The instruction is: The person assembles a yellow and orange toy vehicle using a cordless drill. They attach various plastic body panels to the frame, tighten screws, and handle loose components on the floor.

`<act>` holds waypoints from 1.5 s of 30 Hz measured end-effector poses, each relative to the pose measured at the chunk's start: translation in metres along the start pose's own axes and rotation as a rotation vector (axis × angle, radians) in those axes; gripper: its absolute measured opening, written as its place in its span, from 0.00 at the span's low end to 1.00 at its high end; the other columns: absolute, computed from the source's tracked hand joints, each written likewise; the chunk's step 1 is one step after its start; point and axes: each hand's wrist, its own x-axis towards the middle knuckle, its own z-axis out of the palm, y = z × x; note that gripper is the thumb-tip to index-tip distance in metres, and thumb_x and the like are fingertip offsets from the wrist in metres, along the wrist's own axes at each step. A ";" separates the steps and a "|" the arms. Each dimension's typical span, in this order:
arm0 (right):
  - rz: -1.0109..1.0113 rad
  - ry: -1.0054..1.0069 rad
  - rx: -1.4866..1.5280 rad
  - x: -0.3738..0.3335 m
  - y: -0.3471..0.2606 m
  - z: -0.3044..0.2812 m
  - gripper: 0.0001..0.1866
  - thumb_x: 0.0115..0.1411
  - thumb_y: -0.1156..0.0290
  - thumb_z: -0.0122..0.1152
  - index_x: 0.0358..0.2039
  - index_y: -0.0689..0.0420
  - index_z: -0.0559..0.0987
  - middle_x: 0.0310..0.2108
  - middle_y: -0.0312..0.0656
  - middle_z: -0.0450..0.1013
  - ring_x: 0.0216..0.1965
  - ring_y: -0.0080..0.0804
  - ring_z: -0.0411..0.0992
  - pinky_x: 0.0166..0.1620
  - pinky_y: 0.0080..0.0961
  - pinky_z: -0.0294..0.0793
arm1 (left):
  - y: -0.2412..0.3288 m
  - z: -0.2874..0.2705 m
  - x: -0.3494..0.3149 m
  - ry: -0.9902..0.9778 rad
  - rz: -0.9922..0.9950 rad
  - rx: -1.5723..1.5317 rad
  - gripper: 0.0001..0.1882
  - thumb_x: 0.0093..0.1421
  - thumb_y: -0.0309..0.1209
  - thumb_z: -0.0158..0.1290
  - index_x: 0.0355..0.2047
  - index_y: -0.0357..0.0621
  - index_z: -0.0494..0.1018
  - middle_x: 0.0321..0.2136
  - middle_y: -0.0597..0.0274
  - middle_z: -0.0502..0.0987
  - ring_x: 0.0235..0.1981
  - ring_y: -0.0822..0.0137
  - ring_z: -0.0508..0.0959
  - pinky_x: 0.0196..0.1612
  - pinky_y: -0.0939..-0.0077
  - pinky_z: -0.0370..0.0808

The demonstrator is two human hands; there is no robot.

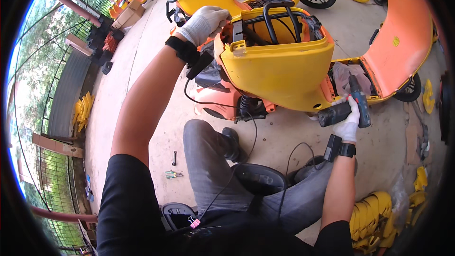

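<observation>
In front of me stands a scooter with a yellow body panel [279, 76] and an orange front section; its seat opening shows a black metal tube frame [271, 26]. At the left rear corner of that opening, my left hand [204, 22], in a whitish glove, is closed with the fingers curled downward. What its fingertips hold, if anything, is hidden. My right hand [349, 122], also gloved, grips a blue and black cordless drill [359, 96] beside the panel's lower right end. The drill points up and away, near a clear plastic bag [342, 73] on the footboard.
Pliers [174, 174] and a small dark tool [174, 158] lie on the concrete floor left of my knee. Yellow panels [372, 215] are piled at the lower right. More scooters [204, 0] stand beyond. Thin cables [256, 132] run from my wrist straps.
</observation>
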 end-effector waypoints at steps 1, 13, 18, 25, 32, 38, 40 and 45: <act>-0.016 0.015 0.001 0.002 -0.005 -0.003 0.08 0.63 0.65 0.58 0.38 0.55 0.74 0.29 0.33 0.73 0.31 0.27 0.72 0.43 0.31 0.76 | 0.009 0.004 -0.017 0.060 -0.217 -0.120 0.14 0.68 0.38 0.48 0.34 0.42 0.76 0.18 0.74 0.68 0.13 0.80 0.63 0.16 0.84 0.60; 0.048 -0.074 0.016 -0.003 0.009 0.001 0.09 0.63 0.64 0.59 0.40 0.53 0.76 0.31 0.31 0.74 0.33 0.25 0.72 0.46 0.29 0.74 | -0.061 0.021 -0.055 -0.044 -0.399 -0.283 0.18 0.63 0.49 0.57 0.26 0.49 0.71 0.15 0.77 0.62 0.13 0.81 0.57 0.16 0.82 0.52; 0.035 -0.031 -0.004 -0.003 0.005 0.003 0.09 0.63 0.64 0.59 0.40 0.53 0.76 0.31 0.31 0.74 0.34 0.25 0.72 0.47 0.29 0.73 | -0.060 0.026 -0.045 -0.096 -0.436 -0.377 0.19 0.63 0.48 0.57 0.24 0.49 0.70 0.13 0.78 0.58 0.11 0.81 0.54 0.15 0.82 0.49; -0.129 -0.146 -0.080 -0.036 0.009 0.028 0.09 0.64 0.66 0.57 0.42 0.56 0.75 0.31 0.32 0.72 0.33 0.25 0.71 0.47 0.27 0.73 | -0.079 0.017 -0.047 -0.115 -0.461 -0.544 0.20 0.58 0.48 0.62 0.22 0.48 0.71 0.14 0.75 0.61 0.11 0.79 0.57 0.15 0.81 0.51; -0.439 -0.186 -0.376 -0.077 0.014 0.073 0.09 0.63 0.68 0.59 0.41 0.59 0.76 0.34 0.36 0.72 0.36 0.30 0.71 0.48 0.29 0.73 | -0.091 0.043 -0.046 0.178 -0.219 -0.320 0.28 0.54 0.49 0.64 0.33 0.28 0.80 0.26 0.54 0.80 0.27 0.65 0.78 0.35 0.72 0.75; -0.465 -0.752 -0.620 -0.073 0.046 0.139 0.13 0.57 0.64 0.56 0.36 0.62 0.77 0.32 0.44 0.71 0.35 0.40 0.69 0.41 0.40 0.69 | -0.088 0.056 -0.066 0.347 -0.172 -0.439 0.23 0.53 0.46 0.62 0.25 0.32 0.77 0.21 0.44 0.77 0.24 0.57 0.80 0.34 0.69 0.76; -0.365 -0.775 -0.700 -0.068 0.065 0.162 0.12 0.57 0.65 0.55 0.33 0.63 0.75 0.29 0.43 0.67 0.33 0.38 0.67 0.40 0.38 0.67 | -0.091 0.048 -0.078 0.344 -0.234 -0.459 0.22 0.52 0.44 0.62 0.22 0.32 0.75 0.19 0.44 0.76 0.22 0.57 0.79 0.32 0.67 0.76; -0.194 -0.925 -1.116 -0.073 0.065 0.221 0.11 0.57 0.66 0.54 0.31 0.63 0.73 0.28 0.44 0.66 0.33 0.38 0.66 0.41 0.35 0.66 | -0.092 0.049 -0.082 0.273 -0.274 -0.544 0.20 0.51 0.42 0.61 0.21 0.33 0.74 0.20 0.44 0.76 0.25 0.52 0.80 0.33 0.64 0.77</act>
